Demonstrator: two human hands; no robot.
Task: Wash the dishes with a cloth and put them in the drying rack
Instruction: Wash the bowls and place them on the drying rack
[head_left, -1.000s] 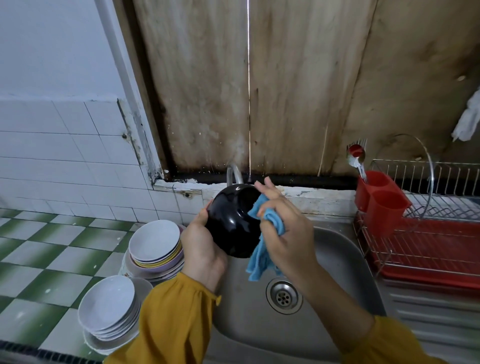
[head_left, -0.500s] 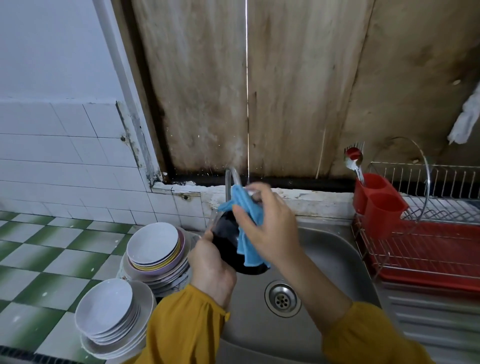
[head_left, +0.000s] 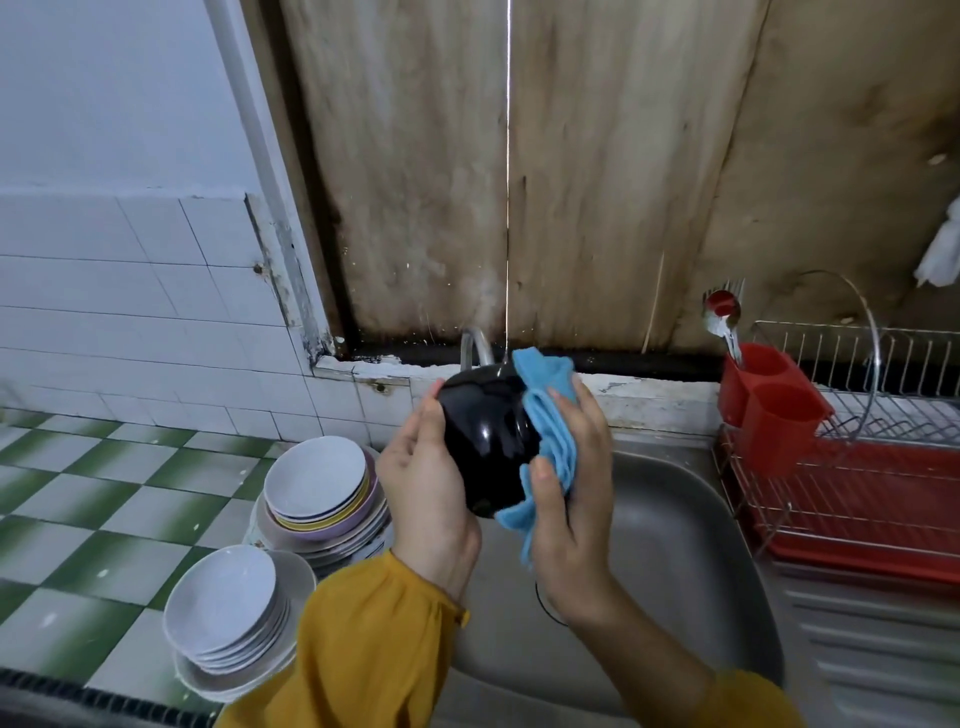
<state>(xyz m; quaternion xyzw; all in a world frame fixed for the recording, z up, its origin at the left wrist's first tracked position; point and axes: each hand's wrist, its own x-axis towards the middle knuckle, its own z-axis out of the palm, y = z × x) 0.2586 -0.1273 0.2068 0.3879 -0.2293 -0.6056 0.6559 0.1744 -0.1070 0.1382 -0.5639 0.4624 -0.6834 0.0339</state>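
Head camera looks down on a steel sink (head_left: 675, 545), and I see both hands raised over its basin, near the back rim and just in front of the tap (head_left: 475, 345). My left hand (head_left: 426, 499) grips a glossy black bowl (head_left: 483, 441), thumb on the upper side and palm cupped round its left side, with the bowl's outside turned toward me. My right hand (head_left: 571, 509) holds a blue cloth (head_left: 550, 431), fingers curled round it and pressing it flat against the bowl's right side; one end of the cloth sticks up past the fingertips, the other hangs below the palm. Yellow sleeves (head_left: 374, 639) cover both forearms.

On the green-and-white checked worktop (head_left: 78, 519), two stacks of dishes stand at its right edge, just beside the sink's left rim: a far stack of pale plates (head_left: 317, 483) with yellow and lilac ones among them, and a near stack of white plates (head_left: 228, 608). To the sink's right, on the draining board, sits a wire drying rack (head_left: 857, 493) over a red tray. A red cutlery holder (head_left: 774, 410) hangs at the rack's near left corner, with spoons (head_left: 722, 322) standing in its far cup.
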